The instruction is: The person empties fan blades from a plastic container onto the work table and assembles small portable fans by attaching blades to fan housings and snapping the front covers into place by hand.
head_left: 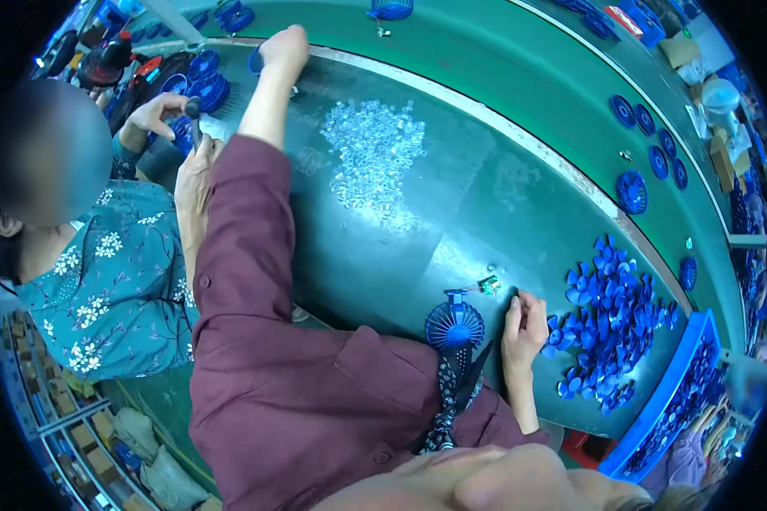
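Observation:
My left hand [286, 49] reaches far across the table at the upper left, its fingers closed around a blue fan [255, 60] that is mostly hidden behind them. Near my body, my right hand [525, 330] rests at the table's edge with fingers curled and thumb near the index finger. Whether anything small is between them I cannot make out. Just left of it lies a round blue fan housing [455, 324], with a small green circuit board [489, 285] wired to it. To its right spreads a pile of blue fan blades [609, 324].
Clear small plastic pieces [375, 162] lie heaped mid-table. Behind a pale rail runs a green conveyor [520, 64] carrying blue fan parts [631, 192]. A blue bin [701, 341] stands at right. At left, a co-worker [111, 272] handles a dark tool [193, 115] beside blue housings [209, 89].

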Tool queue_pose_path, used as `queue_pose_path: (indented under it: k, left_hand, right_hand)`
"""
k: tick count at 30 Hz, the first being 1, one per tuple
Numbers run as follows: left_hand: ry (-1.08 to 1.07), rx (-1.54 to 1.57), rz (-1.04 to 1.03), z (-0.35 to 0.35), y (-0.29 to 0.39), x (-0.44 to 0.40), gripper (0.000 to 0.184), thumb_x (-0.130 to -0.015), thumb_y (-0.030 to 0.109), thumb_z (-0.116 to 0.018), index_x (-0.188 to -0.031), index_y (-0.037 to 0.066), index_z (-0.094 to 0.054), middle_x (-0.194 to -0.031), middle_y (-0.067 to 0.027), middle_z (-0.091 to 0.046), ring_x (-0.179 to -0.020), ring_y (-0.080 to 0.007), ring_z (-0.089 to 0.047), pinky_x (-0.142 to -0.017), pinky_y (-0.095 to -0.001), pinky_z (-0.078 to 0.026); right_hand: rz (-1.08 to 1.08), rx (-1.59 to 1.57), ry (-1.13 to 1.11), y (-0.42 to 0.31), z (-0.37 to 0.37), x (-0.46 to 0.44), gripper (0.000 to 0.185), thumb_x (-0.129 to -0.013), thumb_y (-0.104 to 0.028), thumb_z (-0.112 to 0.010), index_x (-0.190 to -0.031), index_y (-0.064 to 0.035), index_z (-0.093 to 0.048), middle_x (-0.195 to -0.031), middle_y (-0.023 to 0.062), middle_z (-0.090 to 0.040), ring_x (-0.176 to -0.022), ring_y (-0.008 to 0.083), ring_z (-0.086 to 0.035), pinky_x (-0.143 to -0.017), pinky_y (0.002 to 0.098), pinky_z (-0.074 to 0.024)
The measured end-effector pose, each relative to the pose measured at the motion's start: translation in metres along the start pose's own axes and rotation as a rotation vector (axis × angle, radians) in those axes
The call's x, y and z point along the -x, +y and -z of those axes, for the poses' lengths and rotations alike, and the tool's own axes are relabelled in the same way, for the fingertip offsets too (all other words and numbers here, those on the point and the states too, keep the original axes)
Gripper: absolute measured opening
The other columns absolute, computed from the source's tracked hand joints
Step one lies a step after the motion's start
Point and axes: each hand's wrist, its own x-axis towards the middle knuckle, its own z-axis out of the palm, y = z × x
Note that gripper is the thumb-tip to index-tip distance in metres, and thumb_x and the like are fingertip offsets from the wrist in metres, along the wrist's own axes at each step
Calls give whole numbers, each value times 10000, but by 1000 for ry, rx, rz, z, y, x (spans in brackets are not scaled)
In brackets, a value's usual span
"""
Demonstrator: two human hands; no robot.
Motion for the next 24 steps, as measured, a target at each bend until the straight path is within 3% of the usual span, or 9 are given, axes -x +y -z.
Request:
queue_pose_path:
  k: [5, 9, 13, 16, 17, 18, 19, 20, 24]
  left_hand:
    - [151, 166, -493, 76, 134, 98, 208, -756, 27, -561, -953, 79, -603, -893, -150, -664, -837, -350, -662, -632, -473, -540]
    - [-364, 334, -898, 105, 217, 179, 221, -714, 69, -542, -877, -18, -663, -908, -235, -663, -879, -392, -654, -752, -484, -537]
    - [-457, 616, -994, 71, 253, 185, 269, -757, 220, -647, -864, -23, -691, -887, -243, -670, -862, -391, -655, -791, -458, -527]
    - [-487, 804, -772, 60, 250, 137, 384, -792, 352, -657, -991, 28, -706, -959, -231, -676, -898, -344, -658, -816, -434, -519]
    - [-283, 668, -799, 46, 246, 105, 292, -850, 221, -630, -1050, 14, -674, -883, -145, -687, -888, -196, -668, -768, -367, -548]
    - [81, 529, -879, -4, 246, 57, 247, -842, 216, -571, -753, 4, -662, -701, -197, -637, -665, -351, -636, -592, -458, -523]
    - [128, 601, -664, -5, 236, 30, 256, -815, 222, -549, -746, 4, -666, -720, -245, -622, -701, -426, -617, -657, -529, -507]
    - [120, 680, -410, -12, 223, 6, 209, -817, 193, -549, -807, 24, -671, -773, -237, -633, -776, -409, -629, -695, -528, -505]
    - [413, 260, -159, -113, 149, -137, 229, -817, 214, -597, -934, 21, -634, -926, -224, -636, -913, -402, -622, -791, -494, -512]
  right_hand:
    - [-31, -21, -13, -4, 3, 1, 143, -846, 20, -630, -988, 17, -611, -773, 132, -568, -614, 233, -547, -539, 326, -434]
    - [-30, -40, -11, -6, 2, 0, 148, -842, 21, -632, -988, 11, -613, -768, 128, -563, -616, 228, -546, -540, 326, -435]
    - [-51, -40, -20, -7, 3, 1, 161, -828, 25, -642, -986, 6, -617, -764, 124, -565, -623, 215, -554, -552, 322, -446]
    - [-62, -29, -13, -13, 4, -3, 139, -823, 29, -642, -959, 4, -626, -758, 121, -566, -609, 224, -554, -557, 325, -451]
    - [-34, -25, -1, -10, 2, -2, 133, -822, 31, -639, -953, 6, -627, -757, 126, -568, -599, 233, -551, -551, 323, -449]
    - [-61, -17, -12, -10, 3, -1, 132, -821, 33, -638, -950, 7, -627, -760, 128, -571, -597, 236, -551, -549, 324, -449]
    - [-80, -9, -21, -11, 4, -2, 130, -820, 34, -637, -948, 8, -627, -763, 130, -575, -594, 239, -551, -547, 326, -449]
    - [-66, -17, -6, -9, 4, -2, 135, -814, 40, -641, -946, 11, -627, -762, 129, -578, -587, 237, -547, -540, 326, -447]
    - [-99, -2, -20, -11, 4, -5, 145, -802, 50, -651, -941, 15, -626, -763, 128, -583, -586, 233, -550, -533, 326, -447]
